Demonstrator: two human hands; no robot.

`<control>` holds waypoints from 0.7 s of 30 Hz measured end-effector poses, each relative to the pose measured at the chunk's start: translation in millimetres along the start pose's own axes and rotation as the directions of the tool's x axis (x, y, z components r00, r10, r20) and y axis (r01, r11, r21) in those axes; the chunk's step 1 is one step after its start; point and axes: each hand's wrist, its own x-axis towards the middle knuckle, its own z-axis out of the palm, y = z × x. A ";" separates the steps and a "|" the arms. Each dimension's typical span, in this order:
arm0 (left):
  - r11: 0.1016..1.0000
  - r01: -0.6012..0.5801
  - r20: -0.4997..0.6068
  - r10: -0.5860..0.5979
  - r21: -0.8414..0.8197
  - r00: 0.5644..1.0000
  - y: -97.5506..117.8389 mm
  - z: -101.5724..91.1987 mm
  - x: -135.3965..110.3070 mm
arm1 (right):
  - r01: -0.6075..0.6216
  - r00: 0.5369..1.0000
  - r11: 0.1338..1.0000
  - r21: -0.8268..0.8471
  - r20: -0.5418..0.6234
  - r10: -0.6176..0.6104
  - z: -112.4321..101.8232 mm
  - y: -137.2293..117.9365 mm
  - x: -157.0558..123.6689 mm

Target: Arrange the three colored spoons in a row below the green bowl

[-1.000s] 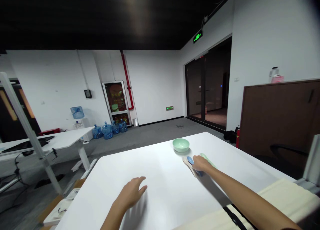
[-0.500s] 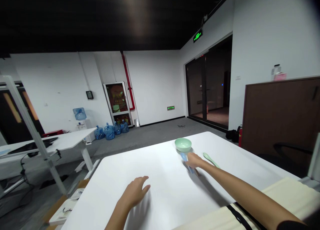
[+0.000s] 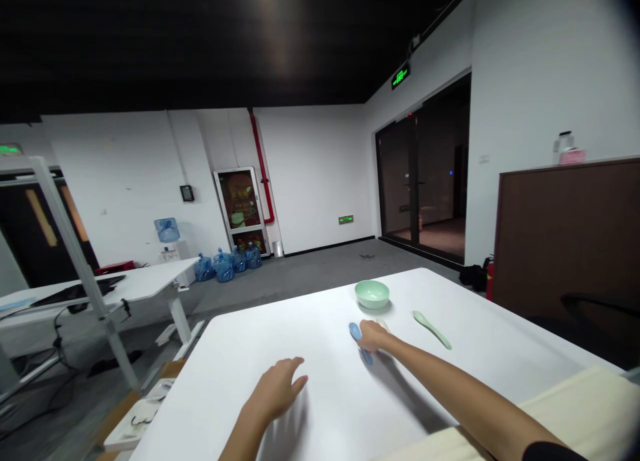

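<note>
Shifted left and nearer across the worktop (image 3: 320, 334), the right hand (image 3: 374, 335) closes over a blue spoon (image 3: 355, 331), well apart from the open left hand (image 3: 277, 386), while a green spoon (image 3: 431, 329) lies free beside a mint bowl (image 3: 372, 294), both untouched.

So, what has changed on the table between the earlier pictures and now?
The right hand slid toward the person's left, and the blue spoon moved with it; I cannot tell if it is gripped. The green spoon is now uncovered. The green bowl and left hand stayed put.
</note>
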 end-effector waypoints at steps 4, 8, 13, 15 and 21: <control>1.000 -0.002 0.005 0.002 -0.009 1.000 1.5 -1.0 -1.0 | -0.014 1.000 1.000 0.005 0.011 0.014 7.9 1.7 0.1; 1.000 0.001 -0.002 -0.001 -0.013 1.000 1.5 -1.8 -1.5 | -0.018 1.000 0.999 -0.027 -0.023 0.017 8.8 -0.9 -3.9; 1.000 0.000 -0.002 0.000 -0.014 1.000 1.5 -2.2 -1.7 | 0.004 0.993 0.999 -0.037 -0.114 -0.008 -7.9 -7.2 -14.3; 1.000 -0.004 -0.001 0.004 -0.006 1.000 2.0 -2.7 -1.5 | 0.007 0.988 0.999 -0.041 -0.151 -0.014 -24.3 -7.0 -19.9; 1.000 -0.008 -0.014 0.008 0.000 1.000 2.9 -2.9 -0.3 | -0.009 0.950 1.000 -0.002 -0.313 0.008 -85.0 20.8 -47.7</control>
